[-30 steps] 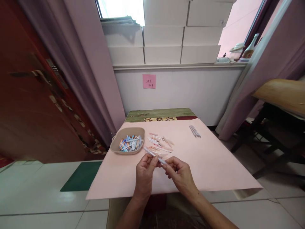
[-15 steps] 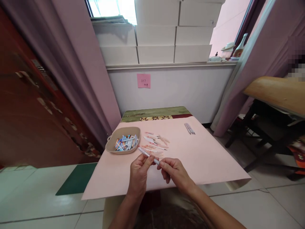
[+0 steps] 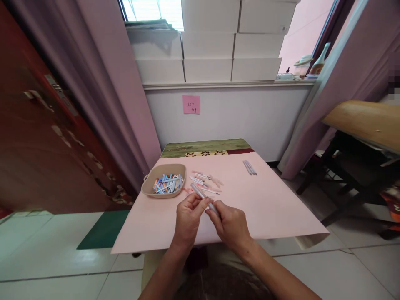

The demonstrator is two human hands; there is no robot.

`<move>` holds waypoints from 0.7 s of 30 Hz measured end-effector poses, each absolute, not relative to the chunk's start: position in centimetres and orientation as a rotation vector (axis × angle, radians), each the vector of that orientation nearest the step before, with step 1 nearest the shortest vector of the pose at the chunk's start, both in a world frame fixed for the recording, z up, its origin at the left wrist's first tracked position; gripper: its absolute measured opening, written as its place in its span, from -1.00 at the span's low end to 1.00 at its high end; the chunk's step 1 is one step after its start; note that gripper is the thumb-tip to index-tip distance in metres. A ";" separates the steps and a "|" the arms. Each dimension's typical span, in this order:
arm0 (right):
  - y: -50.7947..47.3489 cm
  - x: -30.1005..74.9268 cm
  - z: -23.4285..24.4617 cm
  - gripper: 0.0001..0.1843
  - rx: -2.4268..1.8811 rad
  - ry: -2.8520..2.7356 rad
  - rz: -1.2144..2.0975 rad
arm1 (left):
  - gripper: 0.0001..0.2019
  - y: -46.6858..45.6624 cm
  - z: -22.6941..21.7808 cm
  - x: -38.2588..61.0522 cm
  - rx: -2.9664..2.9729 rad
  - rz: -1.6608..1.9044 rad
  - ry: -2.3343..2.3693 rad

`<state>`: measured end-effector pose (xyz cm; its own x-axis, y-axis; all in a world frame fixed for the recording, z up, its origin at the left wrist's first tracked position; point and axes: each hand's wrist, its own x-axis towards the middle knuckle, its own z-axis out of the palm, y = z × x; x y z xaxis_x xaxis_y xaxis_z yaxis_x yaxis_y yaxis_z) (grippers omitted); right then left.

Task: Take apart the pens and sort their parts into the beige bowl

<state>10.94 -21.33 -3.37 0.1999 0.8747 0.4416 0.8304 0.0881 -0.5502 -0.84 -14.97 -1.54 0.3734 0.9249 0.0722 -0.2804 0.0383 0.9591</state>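
Note:
Both my hands hold one pale pen [image 3: 203,196] over the pink sheet [image 3: 268,208] on the small table. My left hand [image 3: 189,218] pinches the pen's upper barrel with its fingers closed. My right hand [image 3: 229,225] grips the lower end, fingers curled round it. Just beyond them lie several loose pen parts [image 3: 204,181], thin refills and pale caps. A beige bowl [image 3: 149,187] to the left holds several coloured pen pieces.
A few grey pens [image 3: 250,167] lie at the sheet's far right. White boxes [image 3: 212,41] stack on the sill above a pink note [image 3: 191,104]. Purple curtains hang at both sides; a wooden table and chair stand to the right.
My hands have drawn closer together on the pen, and it now points more steeply away from me. The view has shifted slightly.

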 end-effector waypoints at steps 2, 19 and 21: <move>-21.0 10.8 -3.4 -0.57 -1.746 -1.665 -0.063 | -0.84 -15.0 -1.4 -0.8 1.137 1.056 0.698; -19.1 11.1 -1.5 -0.49 -0.748 -0.589 1.838 | -0.85 -13.4 0.0 -0.6 0.972 0.987 0.658; -18.8 11.4 -1.2 -0.52 -0.674 -0.518 1.946 | -0.86 -13.0 0.1 -0.4 0.956 0.980 0.660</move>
